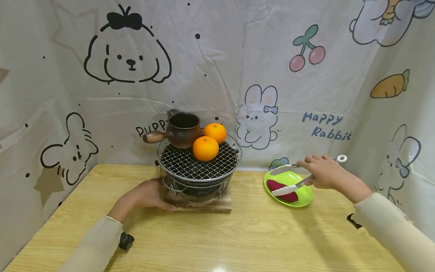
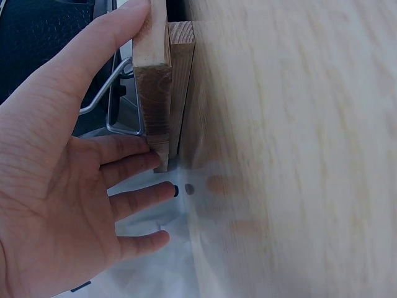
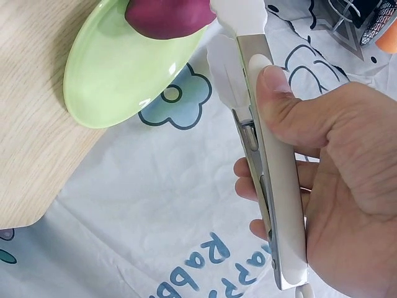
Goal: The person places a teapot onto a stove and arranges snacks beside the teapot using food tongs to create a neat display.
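My left hand point(image 1: 146, 194) rests against the left end of the wooden board point(image 1: 204, 209) under a round tabletop grill point(image 1: 183, 166). In the left wrist view its thumb lies on the board, two fingertips touch the end, and the other fingers stick out straight. My right hand point(image 1: 323, 172) grips silver tongs point(image 3: 279, 186) with pale scalloped tips. The tongs stand spread over a lime-green plate point(image 1: 304, 192), one tip in front of a purple sweet potato point(image 1: 275, 185) and the other behind it. Whether the tips touch it, I cannot tell.
On the grill mesh sit a brown clay pot point(image 1: 183, 130) with a wooden side handle and two oranges point(image 1: 205, 149), point(image 1: 215, 132). A printed cloth point(image 1: 210, 68) hangs behind the light wood table point(image 1: 238, 241).
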`<state>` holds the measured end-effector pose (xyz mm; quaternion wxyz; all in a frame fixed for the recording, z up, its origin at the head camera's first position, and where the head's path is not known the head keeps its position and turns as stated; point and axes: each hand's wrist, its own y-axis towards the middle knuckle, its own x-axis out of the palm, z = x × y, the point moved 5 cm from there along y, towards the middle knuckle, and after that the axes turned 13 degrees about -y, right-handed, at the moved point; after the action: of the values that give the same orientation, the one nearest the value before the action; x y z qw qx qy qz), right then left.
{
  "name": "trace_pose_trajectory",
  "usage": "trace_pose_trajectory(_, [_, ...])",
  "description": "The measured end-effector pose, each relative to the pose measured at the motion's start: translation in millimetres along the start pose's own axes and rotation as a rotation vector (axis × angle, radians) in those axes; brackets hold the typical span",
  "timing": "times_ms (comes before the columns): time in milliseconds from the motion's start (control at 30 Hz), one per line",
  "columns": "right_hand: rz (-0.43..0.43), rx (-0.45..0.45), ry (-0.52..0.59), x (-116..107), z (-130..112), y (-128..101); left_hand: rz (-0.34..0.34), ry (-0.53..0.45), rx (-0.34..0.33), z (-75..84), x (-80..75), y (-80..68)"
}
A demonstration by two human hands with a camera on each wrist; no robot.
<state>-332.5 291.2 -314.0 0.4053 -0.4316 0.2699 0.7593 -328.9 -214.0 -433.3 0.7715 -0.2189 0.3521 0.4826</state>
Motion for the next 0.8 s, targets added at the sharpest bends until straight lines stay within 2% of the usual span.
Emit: trace_pose_trajectory(800, [-0.043,0.012,-0.009,0.9,-2.7,0.3,-0.006,0.005,0.01,-0.8,-0.4,-0.6])
